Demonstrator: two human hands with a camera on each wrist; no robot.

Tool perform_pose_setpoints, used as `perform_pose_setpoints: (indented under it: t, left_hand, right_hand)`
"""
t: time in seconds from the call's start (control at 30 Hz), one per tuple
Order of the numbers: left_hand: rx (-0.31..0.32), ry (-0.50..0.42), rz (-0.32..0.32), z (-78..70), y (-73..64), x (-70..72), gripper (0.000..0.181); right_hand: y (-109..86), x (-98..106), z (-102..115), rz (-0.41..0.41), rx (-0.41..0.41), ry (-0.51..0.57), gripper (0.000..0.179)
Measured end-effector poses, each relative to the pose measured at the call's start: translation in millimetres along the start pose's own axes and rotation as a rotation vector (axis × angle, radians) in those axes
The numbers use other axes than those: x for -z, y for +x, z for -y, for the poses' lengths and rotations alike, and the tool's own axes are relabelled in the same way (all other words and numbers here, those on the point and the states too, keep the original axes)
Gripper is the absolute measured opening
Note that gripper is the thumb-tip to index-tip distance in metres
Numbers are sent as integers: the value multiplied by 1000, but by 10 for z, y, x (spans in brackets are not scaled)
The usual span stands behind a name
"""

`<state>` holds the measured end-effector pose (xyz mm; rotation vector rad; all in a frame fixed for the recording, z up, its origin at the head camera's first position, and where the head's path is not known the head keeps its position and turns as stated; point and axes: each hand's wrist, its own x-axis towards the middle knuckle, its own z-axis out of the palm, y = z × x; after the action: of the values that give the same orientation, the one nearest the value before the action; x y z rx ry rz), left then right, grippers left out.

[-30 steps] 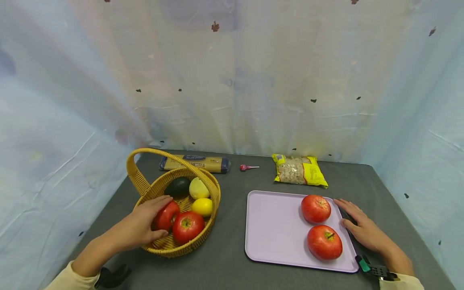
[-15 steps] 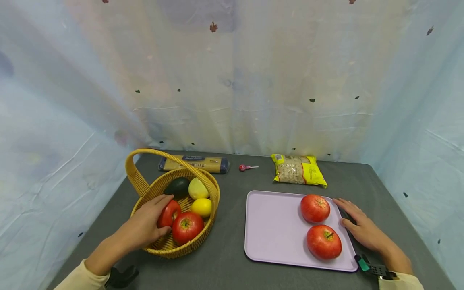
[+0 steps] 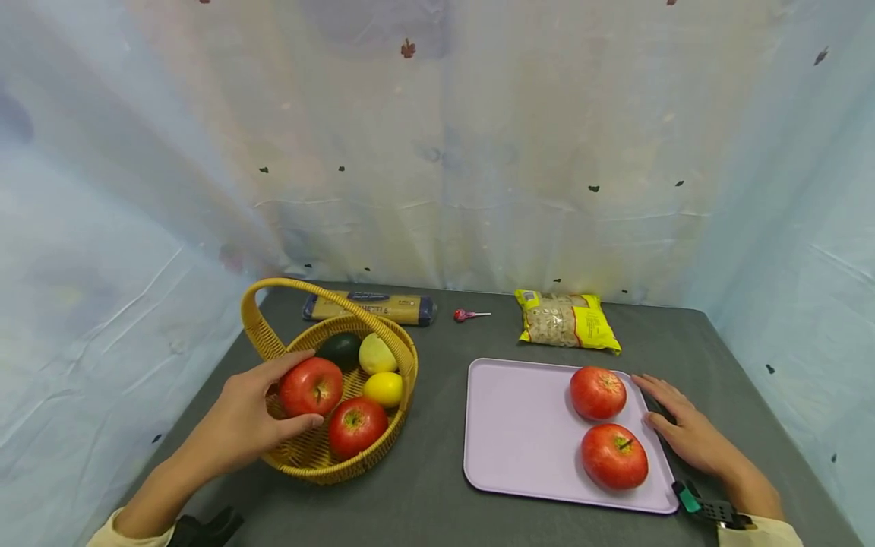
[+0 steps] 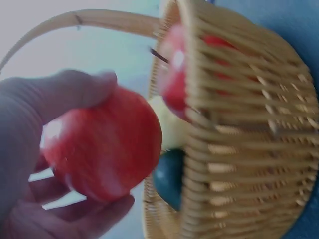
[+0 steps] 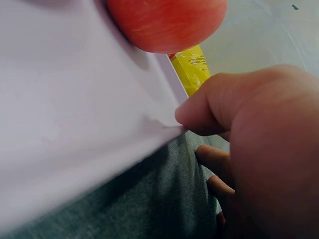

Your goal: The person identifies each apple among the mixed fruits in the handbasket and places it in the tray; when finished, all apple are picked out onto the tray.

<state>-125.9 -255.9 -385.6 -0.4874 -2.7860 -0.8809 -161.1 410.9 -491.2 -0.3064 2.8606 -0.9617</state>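
My left hand [image 3: 239, 414] grips a red apple [image 3: 311, 387] between thumb and fingers, raised over the left side of a yellow woven basket [image 3: 321, 476]. In the left wrist view this apple [image 4: 107, 149] is outside the basket wall [image 4: 249, 119]. Another red apple [image 3: 357, 427], a yellow lemon [image 3: 383, 390], a pale yellow-green fruit [image 3: 375, 355] and a dark green avocado-like fruit [image 3: 340, 350] lie in the basket. My right hand [image 3: 690, 433] rests at the right edge of a lilac tray [image 3: 519, 433], its thumb [image 5: 199, 112] touching the rim. Two red apples [image 3: 598, 393] sit on the tray's right part.
Behind the basket lies a pack of spaghetti [image 3: 383, 308]. A lollipop [image 3: 470, 314] is at the back middle, and a yellow bag [image 3: 567, 320] of pale contents lies behind the tray. The basket handle [image 3: 321, 290] arches above its fruit. Pale curtains surround the grey table [image 3: 437, 380].
My left hand has taken hold of the apple at the basket's left side and lifted it up, turning its stem into view. The right hand stays at the tray edge.
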Motion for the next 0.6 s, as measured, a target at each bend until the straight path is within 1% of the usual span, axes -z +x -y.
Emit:
perform_pose_setpoints:
  t: [0.07,0.17,0.3,0.4,0.47,0.6]
  left_hand:
    - [-21,-61,-8,-45,-20,31,86]
    - [-58,-160,8,-133,-39,70,83]
    - [-120,-303,72,-290,-44,94,81]
    - [-175,-403,118,-433,-23,75,82]
    - [-211,-443,143,-522,0,47,84]
    - [-262,-474,164,-676,66,-47,85]
  right_hand:
    - [6,7,3,3,-2,0,68]
    - [3,6,6,6,-12,3,68]
    - [-2,4,5,4,-12,10,67]
    - [-1,9,0,2,-3,15,67]
    - [-1,11,-3,2,2,15,67]
    - [9,11,-3,2,5,9,67]
